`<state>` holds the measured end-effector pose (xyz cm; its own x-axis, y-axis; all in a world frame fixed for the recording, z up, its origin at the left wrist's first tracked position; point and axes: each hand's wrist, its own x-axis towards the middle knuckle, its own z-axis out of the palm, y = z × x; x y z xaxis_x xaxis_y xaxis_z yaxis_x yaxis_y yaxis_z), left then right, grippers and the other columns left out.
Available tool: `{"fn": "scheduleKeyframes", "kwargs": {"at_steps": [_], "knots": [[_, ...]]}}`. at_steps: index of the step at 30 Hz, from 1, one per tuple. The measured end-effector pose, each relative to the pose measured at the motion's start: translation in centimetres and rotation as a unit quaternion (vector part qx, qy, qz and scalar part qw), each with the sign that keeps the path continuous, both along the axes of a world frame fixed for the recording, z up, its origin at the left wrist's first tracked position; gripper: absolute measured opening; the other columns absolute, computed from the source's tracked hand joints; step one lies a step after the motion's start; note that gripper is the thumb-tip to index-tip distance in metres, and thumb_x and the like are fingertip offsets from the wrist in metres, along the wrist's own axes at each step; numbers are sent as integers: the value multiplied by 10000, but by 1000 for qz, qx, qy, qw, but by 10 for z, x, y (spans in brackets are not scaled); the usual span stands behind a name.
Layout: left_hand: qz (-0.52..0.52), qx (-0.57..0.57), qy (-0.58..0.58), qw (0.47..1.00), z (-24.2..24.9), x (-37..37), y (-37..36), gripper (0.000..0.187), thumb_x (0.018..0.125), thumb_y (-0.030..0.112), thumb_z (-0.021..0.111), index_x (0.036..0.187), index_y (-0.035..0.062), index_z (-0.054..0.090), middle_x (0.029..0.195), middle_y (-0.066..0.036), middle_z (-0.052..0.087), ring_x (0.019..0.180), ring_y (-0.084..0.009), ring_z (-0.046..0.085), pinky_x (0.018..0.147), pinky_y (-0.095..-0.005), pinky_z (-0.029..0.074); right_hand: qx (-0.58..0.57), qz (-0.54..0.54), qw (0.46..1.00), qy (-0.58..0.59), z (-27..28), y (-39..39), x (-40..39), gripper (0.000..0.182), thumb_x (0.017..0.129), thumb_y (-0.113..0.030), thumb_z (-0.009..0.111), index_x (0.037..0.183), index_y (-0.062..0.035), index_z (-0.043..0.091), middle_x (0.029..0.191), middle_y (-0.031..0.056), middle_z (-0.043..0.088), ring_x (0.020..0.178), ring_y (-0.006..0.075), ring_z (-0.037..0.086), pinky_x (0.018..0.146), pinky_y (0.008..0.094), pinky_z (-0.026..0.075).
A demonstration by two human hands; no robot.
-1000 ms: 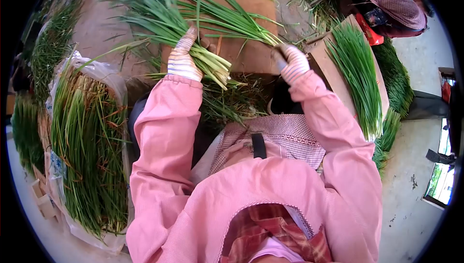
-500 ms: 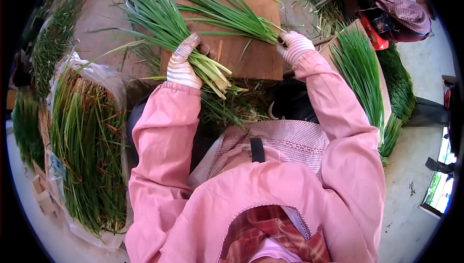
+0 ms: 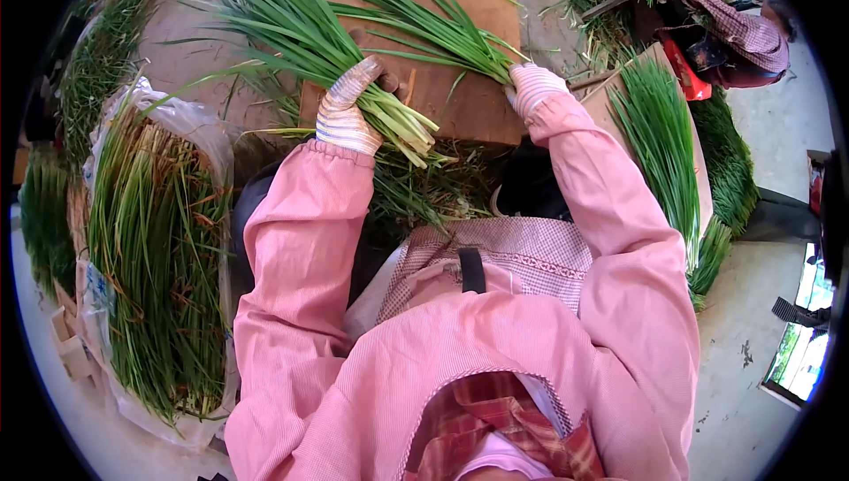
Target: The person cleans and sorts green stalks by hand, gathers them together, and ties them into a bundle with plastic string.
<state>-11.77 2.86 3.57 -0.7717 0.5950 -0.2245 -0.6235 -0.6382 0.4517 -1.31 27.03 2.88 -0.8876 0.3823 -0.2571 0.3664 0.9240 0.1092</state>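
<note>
My left hand (image 3: 351, 108), in a striped glove with bare fingertips showing, is wrapped round a thick bunch of garlic chives (image 3: 281, 32). The pale cut ends point down and to the right, and the green leaves spread up and to the left. Over the right side of the brown wooden board (image 3: 482, 114), my right hand (image 3: 538, 90), gloved too, is closed on the pale ends of a thinner bunch of chives (image 3: 453, 41). Its leaves fan out across the board to the upper left. The right fingertips are partly hidden.
A plastic-lined container of chives with brown leaves (image 3: 159, 278) stands at my left. At my right, a neat pile of chives (image 3: 653, 145) lies on a slanted board. Loose trimmings (image 3: 433, 189) lie below the wooden board. A person in a checked sleeve (image 3: 743, 26) is at the upper right.
My left hand with its bunch has shifted slightly to the right. The right hand has closed in on the ends of the thinner bunch, and the view has tilted a little.
</note>
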Motion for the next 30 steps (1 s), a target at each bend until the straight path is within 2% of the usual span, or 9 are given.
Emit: {"fn": "scheduleKeyframes", "kwargs": {"at_steps": [5,8,14,16,18,21,25,28,30], "knots": [[-15,43,-15,999,1,0,-9,252,661,63,656,886,84,544,690,-18,542,599,-170,480,593,-358,427,-185,-44,974,125,24,8,-10,322,747,-283,521,923,-14,536,790,148,581,726,266,570,642,350,438],[-70,80,-73,992,-5,-7,-15,305,660,58,656,932,121,532,702,-25,541,593,-169,474,585,-358,423,-570,-313,730,209,69,-18,-3,279,769,-288,538,936,-66,511,686,35,531,554,134,509,478,282,421],[1,5,-43,999,9,6,-15,366,679,47,633,1002,150,494,753,-61,556,609,-174,525,565,-381,478,-616,-411,671,42,33,-21,26,336,748,-342,600,936,-71,540,614,-35,477,426,67,387,383,213,314],[-30,14,-58,998,5,10,-19,363,682,43,629,1002,150,494,781,-67,567,619,-181,541,555,-375,491,-736,-390,502,233,44,-24,25,258,771,-322,573,820,-70,551,602,-13,499,444,77,409,377,198,306],[-71,22,-68,995,-1,14,-16,361,684,38,625,1001,150,494,810,-73,578,629,-188,557,546,-370,503,-742,-287,510,328,55,-24,23,277,791,-301,552,908,-50,545,599,-3,494,426,83,405,372,207,316],[-74,-61,-87,992,-17,17,-4,367,702,35,614,1024,137,469,863,-83,587,637,-192,568,516,-345,508,-572,-318,717,242,49,-41,22,268,810,-296,526,950,-68,531,588,22,490,385,91,384,354,220,308],[-90,-115,-73,987,-28,29,6,345,722,124,647,1016,102,467,862,-104,580,704,-215,561,592,-378,486,-614,-239,706,258,54,-94,26,196,828,-185,503,962,-42,513,657,-11,472,571,85,470,464,214,386],[-97,-164,-70,979,-30,33,7,464,673,301,693,990,30,490,854,-114,579,724,-236,564,614,-370,489,-507,2,800,321,10,-118,40,181,806,-106,499,958,-8,496,723,107,561,611,220,537,563,299,426],[-86,-151,-66,982,-35,34,7,486,644,342,707,969,35,517,845,-114,583,716,-242,570,623,-367,494,-475,1,850,228,12,-134,47,180,802,-125,496,937,-6,495,736,185,560,669,314,557,589,340,430]]}}
